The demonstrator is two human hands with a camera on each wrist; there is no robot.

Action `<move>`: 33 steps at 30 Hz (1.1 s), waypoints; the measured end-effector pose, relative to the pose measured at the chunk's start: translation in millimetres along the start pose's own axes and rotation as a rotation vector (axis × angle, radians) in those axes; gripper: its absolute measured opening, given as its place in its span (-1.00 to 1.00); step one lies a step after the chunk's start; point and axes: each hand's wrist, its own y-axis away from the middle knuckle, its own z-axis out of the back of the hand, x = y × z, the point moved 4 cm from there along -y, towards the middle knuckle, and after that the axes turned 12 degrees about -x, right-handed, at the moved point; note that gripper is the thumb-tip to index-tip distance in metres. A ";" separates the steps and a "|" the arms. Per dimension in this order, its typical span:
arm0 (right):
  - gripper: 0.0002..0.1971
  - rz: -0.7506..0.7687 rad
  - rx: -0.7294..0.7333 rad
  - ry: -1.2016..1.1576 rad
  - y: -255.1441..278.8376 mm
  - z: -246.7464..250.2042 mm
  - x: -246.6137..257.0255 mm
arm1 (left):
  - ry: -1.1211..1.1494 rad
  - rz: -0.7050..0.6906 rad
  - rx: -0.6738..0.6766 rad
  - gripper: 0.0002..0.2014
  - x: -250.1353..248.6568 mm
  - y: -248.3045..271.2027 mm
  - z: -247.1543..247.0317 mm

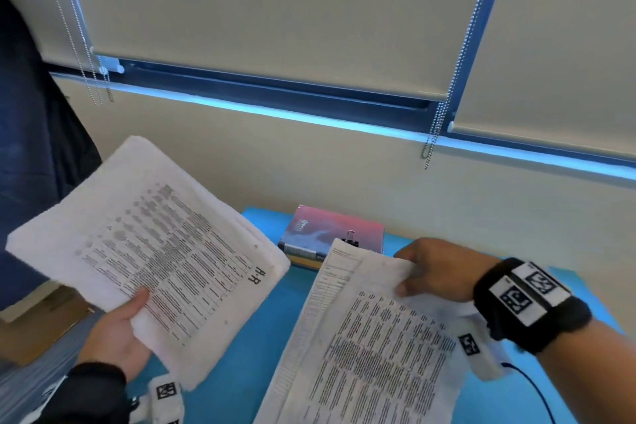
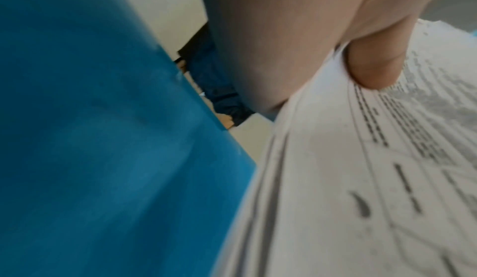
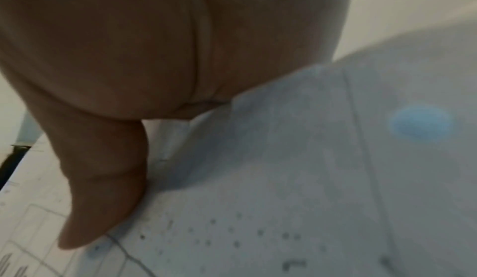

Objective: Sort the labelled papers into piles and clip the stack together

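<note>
Above the counter's [image 1: 265, 330] left edge, the left hand [image 1: 118, 334] holds a sheaf [image 1: 151, 251] clear of the surface, thumb on top and fingers beneath, pinching its near edge. It is tilted so the corner label, which seems to read "A.R", faces the person, probably for checking where it belongs. The right hand [image 1: 435, 268] pinches the far corner of the top sheet of a pile [image 1: 361, 354] lying on the counter, likely to peel it off or square it. A binder clip [image 1: 351, 238] stands just beyond the pile, by a book [image 1: 330, 234] at the far edge. The counter is bright blue. Behind it are a cream wall and a window with lowered roller blinds [image 1: 275, 3] and bead chains.
</note>
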 end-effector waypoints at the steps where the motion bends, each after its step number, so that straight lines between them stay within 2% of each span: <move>1: -0.92 0.011 -0.016 -0.013 6.7 10.5 4.8 | -0.037 -0.012 0.031 -0.75 -1.5 4.4 -9.4; 5: -0.88 0.055 -0.142 -0.037 18.9 43.7 23.2 | -0.200 -0.037 0.128 -0.67 8.1 33.0 -48.3; 7: -0.85 0.106 -0.217 -0.021 18.5 52.4 32.7 | -0.322 -0.064 0.154 -0.73 18.9 49.4 -66.0; 10: -0.60 0.166 -0.317 0.010 17.4 62.6 44.4 | -0.503 -0.130 0.214 -0.80 34.6 75.5 -91.0; 13: -0.58 0.245 -0.419 0.113 19.4 75.2 58.1 | -0.759 -0.224 0.313 -0.87 44.4 104.0 -113.1; 17: -0.60 0.275 -0.403 0.196 20.0 78.6 66.5 | -0.969 -0.294 0.447 -0.65 53.5 131.6 -132.7; 19: -0.68 0.271 -0.387 0.236 20.5 77.3 66.7 | -0.993 -0.309 0.491 -0.57 55.6 139.6 -136.6; 21: -0.75 0.242 -0.365 0.245 23.4 76.7 65.3 | -1.003 -0.304 0.527 -0.58 58.3 143.3 -138.0; 24: -0.77 0.238 -0.363 0.269 29.0 75.1 63.1 | -0.965 -0.251 0.585 -0.82 60.2 146.5 -138.5; 27: -0.79 0.258 -0.380 0.275 35.3 75.7 62.3 | -0.601 -0.070 0.585 -0.71 60.5 142.3 -134.6; 28: -0.81 0.265 -0.382 0.276 37.3 76.1 63.0 | -0.519 -0.052 0.596 -0.67 59.1 142.1 -135.4; 29: -0.83 0.271 -0.385 0.284 39.1 76.3 64.2 | -0.510 -0.081 0.619 -0.63 57.2 143.1 -138.2; 31: -0.81 0.280 -0.399 0.303 41.1 75.7 67.2 | -0.650 -0.263 0.610 -0.53 54.8 145.4 -146.1; 33: -0.79 0.292 -0.432 0.319 41.9 74.9 71.3 | -0.769 -0.435 0.543 -0.65 55.7 147.8 -153.1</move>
